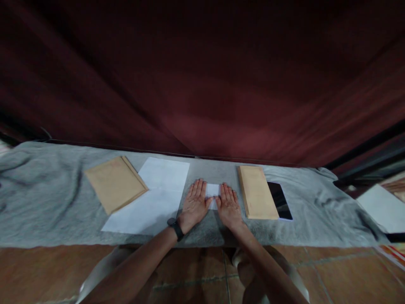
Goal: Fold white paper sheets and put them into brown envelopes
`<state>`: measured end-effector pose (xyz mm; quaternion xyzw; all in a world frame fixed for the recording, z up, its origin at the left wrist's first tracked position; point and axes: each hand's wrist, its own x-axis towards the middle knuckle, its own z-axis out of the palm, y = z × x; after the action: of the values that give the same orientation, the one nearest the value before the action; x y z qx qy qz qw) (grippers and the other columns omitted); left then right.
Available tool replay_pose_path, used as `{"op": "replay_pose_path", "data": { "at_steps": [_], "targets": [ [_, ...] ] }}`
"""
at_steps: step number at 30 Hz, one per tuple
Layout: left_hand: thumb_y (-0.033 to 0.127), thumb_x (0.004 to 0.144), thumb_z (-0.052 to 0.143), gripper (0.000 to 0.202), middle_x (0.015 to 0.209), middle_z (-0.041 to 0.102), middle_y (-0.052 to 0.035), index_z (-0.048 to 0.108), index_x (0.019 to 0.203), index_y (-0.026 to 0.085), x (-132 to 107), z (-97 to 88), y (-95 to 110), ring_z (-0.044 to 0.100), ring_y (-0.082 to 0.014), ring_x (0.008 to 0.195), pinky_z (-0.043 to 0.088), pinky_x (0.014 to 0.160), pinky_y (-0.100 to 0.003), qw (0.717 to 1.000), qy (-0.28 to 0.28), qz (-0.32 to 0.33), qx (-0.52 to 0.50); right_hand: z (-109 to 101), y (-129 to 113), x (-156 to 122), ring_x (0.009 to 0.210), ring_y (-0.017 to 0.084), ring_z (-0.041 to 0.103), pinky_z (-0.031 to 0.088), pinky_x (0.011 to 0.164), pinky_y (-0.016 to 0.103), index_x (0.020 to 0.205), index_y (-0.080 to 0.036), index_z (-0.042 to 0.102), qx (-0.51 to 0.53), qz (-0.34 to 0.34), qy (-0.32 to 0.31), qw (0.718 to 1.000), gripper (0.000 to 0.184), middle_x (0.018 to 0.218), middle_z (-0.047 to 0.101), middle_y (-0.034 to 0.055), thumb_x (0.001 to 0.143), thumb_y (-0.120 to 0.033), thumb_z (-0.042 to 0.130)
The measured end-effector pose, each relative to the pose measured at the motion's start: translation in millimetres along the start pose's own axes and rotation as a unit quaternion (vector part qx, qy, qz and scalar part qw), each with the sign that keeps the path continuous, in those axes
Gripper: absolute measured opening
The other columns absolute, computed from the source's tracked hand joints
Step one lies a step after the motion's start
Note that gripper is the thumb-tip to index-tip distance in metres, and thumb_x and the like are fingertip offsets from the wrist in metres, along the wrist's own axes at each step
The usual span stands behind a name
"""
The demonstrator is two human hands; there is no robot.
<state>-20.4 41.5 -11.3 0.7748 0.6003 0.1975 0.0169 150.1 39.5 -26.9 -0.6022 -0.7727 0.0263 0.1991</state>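
Small white folded-looking paper (213, 190) lies flat on the grey cloth-covered worktop (319, 207), between your left hand (195, 203) and your right hand (229, 205). Both are palm down over its sides, fingers (200, 185) straight and set close together, gripping nothing; your thumbs (209, 202) point inward and nearly meet above the near part of the paper. How far the paper reaches beneath your palms you cannot tell.

To the left of your left fingers lies a large white paper sheet (164, 207), with a faint crease across it, and beyond that a stack of flat brown paper pieces (112, 183) overlaps its left side. Just beside your right fingers sits a neat, narrow stack of brown paper (258, 192), and farther right a dark flat device with a pale purple edge (281, 200) rests against or partly under it; which of the two is unclear.

Your step in hand looks like pressing the small paper smooth. Your next move seems to call for even pressure along its edges, then a straight lift of both hands so that no layer springs loose
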Motion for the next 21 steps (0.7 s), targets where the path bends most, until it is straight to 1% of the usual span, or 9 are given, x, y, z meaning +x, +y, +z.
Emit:
{"op": "replay_pose_path", "data": {
  "at_steps": [3, 4, 8, 10, 15, 18, 20, 21],
  "targets": [
    [0.044, 0.100, 0.039, 0.065, 0.159, 0.040, -0.0194, 0.037, 0.154, 0.008, -0.9, 2.4, 1.1, 0.029, -0.0284, 0.152, 0.026, 0.125, -0.048, 1.000, -0.003, -0.005, 0.021, -0.6, -0.7, 1.3, 0.149, 0.032, 0.034, 0.025, 0.122, 0.055, 0.153, -0.002, 0.039, -0.022, -0.007, 0.015, 1.000, 0.059, 0.159, 0.038, 0.0218, 0.106, -0.035, 0.027],
    [0.043, 0.100, 0.039, 0.065, 0.160, 0.039, -0.0196, 0.036, 0.154, 0.007, -1.1, 3.4, 1.3, 0.028, -0.0284, 0.153, 0.026, 0.125, -0.048, 1.000, -0.008, -0.006, 0.027, -0.7, -2.4, 2.1, 0.150, 0.032, 0.033, 0.025, 0.122, 0.055, 0.154, -0.003, 0.038, -0.024, -0.015, 0.020, 0.999, 0.059, 0.159, 0.037, 0.0214, 0.106, -0.034, 0.027],
    [0.030, 0.100, 0.034, 0.060, 0.162, 0.034, -0.0191, 0.032, 0.156, 0.007, -2.2, 6.1, -1.0, 0.025, -0.0274, 0.154, 0.025, 0.125, -0.049, 0.999, -0.023, 0.004, 0.042, 2.0, -10.7, 1.8, 0.150, 0.028, 0.033, 0.025, 0.123, 0.050, 0.159, -0.012, 0.031, -0.016, -0.094, 0.009, 0.995, 0.057, 0.161, 0.036, 0.0141, 0.106, -0.034, 0.028],
    [0.027, 0.100, 0.033, 0.059, 0.163, 0.034, -0.0182, 0.030, 0.157, 0.009, -2.6, 5.9, -3.6, 0.025, -0.0272, 0.153, 0.027, 0.124, -0.050, 0.999, -0.019, 0.005, 0.043, 5.5, -12.2, -0.6, 0.149, 0.028, 0.036, 0.027, 0.122, 0.050, 0.158, -0.014, 0.033, -0.022, -0.114, 0.014, 0.993, 0.056, 0.161, 0.037, 0.0139, 0.106, -0.033, 0.030],
    [0.029, 0.101, 0.033, 0.057, 0.162, 0.036, -0.0174, 0.034, 0.155, 0.011, -5.5, 3.9, -7.7, 0.028, -0.0268, 0.153, 0.031, 0.122, -0.048, 0.999, -0.007, -0.014, 0.038, 12.7, -8.0, -4.7, 0.148, 0.031, 0.038, 0.032, 0.118, 0.054, 0.157, -0.016, 0.037, -0.059, -0.119, 0.037, 0.990, 0.054, 0.160, 0.038, 0.0164, 0.105, -0.031, 0.036],
    [0.029, 0.100, 0.034, 0.058, 0.161, 0.036, -0.0190, 0.035, 0.154, 0.008, -7.2, 0.7, -7.5, 0.028, -0.0270, 0.153, 0.029, 0.123, -0.048, 0.999, -0.019, -0.020, 0.025, 13.7, -7.4, -4.6, 0.148, 0.032, 0.037, 0.033, 0.117, 0.052, 0.156, -0.015, 0.039, -0.071, -0.110, 0.042, 0.991, 0.055, 0.162, 0.036, 0.0177, 0.104, -0.036, 0.039],
    [0.032, 0.100, 0.036, 0.058, 0.160, 0.039, -0.0201, 0.037, 0.153, 0.007, -4.8, -7.3, -12.7, 0.030, -0.0277, 0.152, 0.029, 0.123, -0.048, 0.999, -0.026, -0.020, -0.003, 13.5, -8.3, -4.5, 0.148, 0.033, 0.036, 0.032, 0.117, 0.052, 0.156, -0.013, 0.038, -0.068, -0.105, 0.044, 0.991, 0.058, 0.163, 0.033, 0.0187, 0.104, -0.040, 0.041],
    [0.035, 0.100, 0.038, 0.059, 0.159, 0.040, -0.0203, 0.038, 0.152, 0.007, -2.1, -14.3, -19.0, 0.031, -0.0282, 0.152, 0.029, 0.123, -0.048, 0.999, -0.020, -0.026, -0.022, 13.3, -8.8, -4.5, 0.148, 0.034, 0.035, 0.032, 0.117, 0.052, 0.156, -0.013, 0.038, -0.066, -0.104, 0.043, 0.992, 0.060, 0.163, 0.032, 0.0191, 0.104, -0.043, 0.042]
  ]
}}
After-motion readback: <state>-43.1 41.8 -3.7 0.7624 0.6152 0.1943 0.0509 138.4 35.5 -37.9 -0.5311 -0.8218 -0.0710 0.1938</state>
